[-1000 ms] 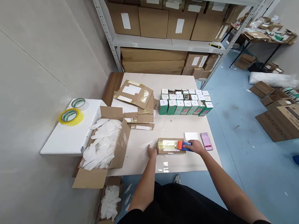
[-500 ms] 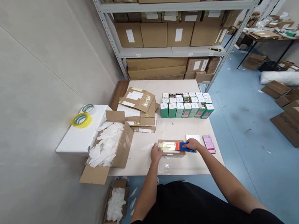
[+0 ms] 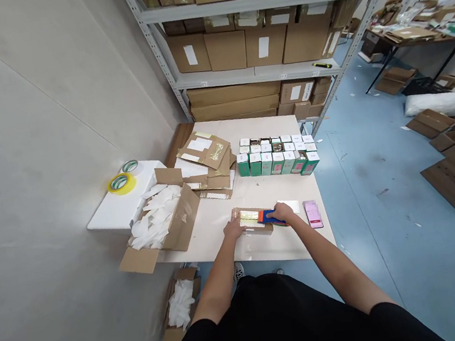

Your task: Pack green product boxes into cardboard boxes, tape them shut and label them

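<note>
- Head view: left hand (image 3: pixel 234 227) is laid against the cardboard box (image 3: pixel 259 230); finger grip cannot be told.
- Box is set on the tabletop (image 3: pixel 272 189).
- Tape dispenser (image 3: pixel 266 217), on the box's right part, is clasped by the right hand's fingers (image 3: pixel 277 212).

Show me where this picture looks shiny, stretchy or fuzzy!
In the head view, tape glints on the flattened cardboard; in the head view too, the shelf spreads wider towards the top, probably wide-angle stretching; head view again, the cardboard box under the left hand has a label too fuzzy to read.
</note>
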Tool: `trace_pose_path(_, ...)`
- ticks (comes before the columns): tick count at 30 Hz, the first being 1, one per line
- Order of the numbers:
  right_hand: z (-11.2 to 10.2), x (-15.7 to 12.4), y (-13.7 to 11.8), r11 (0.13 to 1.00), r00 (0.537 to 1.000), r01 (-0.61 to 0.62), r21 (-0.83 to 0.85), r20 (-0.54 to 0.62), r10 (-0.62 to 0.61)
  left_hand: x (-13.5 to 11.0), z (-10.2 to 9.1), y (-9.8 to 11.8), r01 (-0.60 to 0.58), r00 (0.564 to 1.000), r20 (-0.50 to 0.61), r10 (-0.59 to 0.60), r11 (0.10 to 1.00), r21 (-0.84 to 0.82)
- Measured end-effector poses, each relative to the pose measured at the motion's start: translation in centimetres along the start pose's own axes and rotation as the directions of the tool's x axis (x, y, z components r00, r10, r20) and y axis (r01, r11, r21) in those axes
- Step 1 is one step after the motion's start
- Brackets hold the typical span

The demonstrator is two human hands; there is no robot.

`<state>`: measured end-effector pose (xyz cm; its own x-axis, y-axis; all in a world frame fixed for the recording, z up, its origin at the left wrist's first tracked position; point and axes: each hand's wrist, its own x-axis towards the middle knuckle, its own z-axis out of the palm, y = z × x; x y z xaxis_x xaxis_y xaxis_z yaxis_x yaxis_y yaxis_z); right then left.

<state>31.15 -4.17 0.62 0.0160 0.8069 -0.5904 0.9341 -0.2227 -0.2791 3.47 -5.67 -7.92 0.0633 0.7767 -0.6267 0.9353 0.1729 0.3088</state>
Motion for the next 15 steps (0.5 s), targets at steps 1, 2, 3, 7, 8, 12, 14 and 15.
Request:
trace_pose_path(1,-0.3,0.0,0.3,1.000,1.000,-0.001,0.005,-0.005,0.001,0.0,-0.1,-0.1,-0.005,1.000,0.007,0.005,1.000,0.005)
trace_pose_path(2,-0.7,0.0,0.8,1.000,1.000,0.000,0.004,-0.012,0.000,0.0,-0.1,-0.1,-0.011,1.000,0.013,0.011,1.000,0.006)
trace_pose_path(3,-1.0,0.0,1.5,1.000,1.000,-0.001,-0.001,-0.018,0.001,0.0,-0.2,-0.1,-0.018,1.000,0.019,0.018,1.000,0.004)
trace_pose_path(7,-1.9,-0.4,5.3,0.999,0.999,-0.028,-0.022,-0.042,0.027,0.2,-0.3,-0.2,-0.033,0.999,0.021,0.033,0.999,-0.002)
trace_pose_path(8,-2.0,-0.6,6.5,0.999,0.998,-0.038,-0.026,-0.049,0.037,0.2,-0.3,-0.2,-0.033,0.999,0.017,0.033,0.999,0.000)
trace_pose_path(12,-2.2,-1.7,10.5,0.998,0.996,-0.069,-0.016,-0.064,0.068,0.4,-0.5,-0.1,-0.029,0.999,0.015,0.029,1.000,0.008)
trace_pose_path(14,-2.2,-2.2,11.5,0.997,0.995,-0.075,0.001,-0.062,0.075,0.4,-0.6,0.0,-0.018,1.000,0.019,0.018,1.000,0.016)
trace_pose_path(15,-2.2,-2.3,11.7,0.997,0.995,-0.079,0.004,-0.064,0.079,0.4,-0.7,0.1,-0.014,1.000,0.017,0.013,1.000,0.022)
